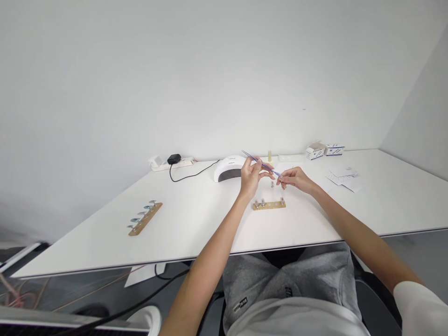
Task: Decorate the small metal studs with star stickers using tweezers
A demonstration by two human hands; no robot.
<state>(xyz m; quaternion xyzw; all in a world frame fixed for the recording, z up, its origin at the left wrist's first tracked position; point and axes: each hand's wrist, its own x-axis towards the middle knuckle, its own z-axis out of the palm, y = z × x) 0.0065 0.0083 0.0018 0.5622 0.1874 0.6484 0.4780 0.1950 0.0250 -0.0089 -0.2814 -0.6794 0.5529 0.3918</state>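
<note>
My left hand (251, 177) is closed around a pair of slim purple tweezers (261, 162), which slant down to the right. Their tips meet the fingertips of my right hand (294, 179). Those fingers are pinched together, and whatever they hold is too small to make out. Just below the hands, a small shiny metal piece (272, 185) is on the table. Nearer to me lies a wooden strip (271, 206) with small metal stands on it, two at its left end and one at its right.
A white arched lamp (229, 164) stands behind my left hand. Left on the table (196, 224) lies another wooden strip (146, 219) with several metal discs. At the back are a power strip (184, 162), a black adapter (174, 159), small boxes (315, 150) and papers (345, 178).
</note>
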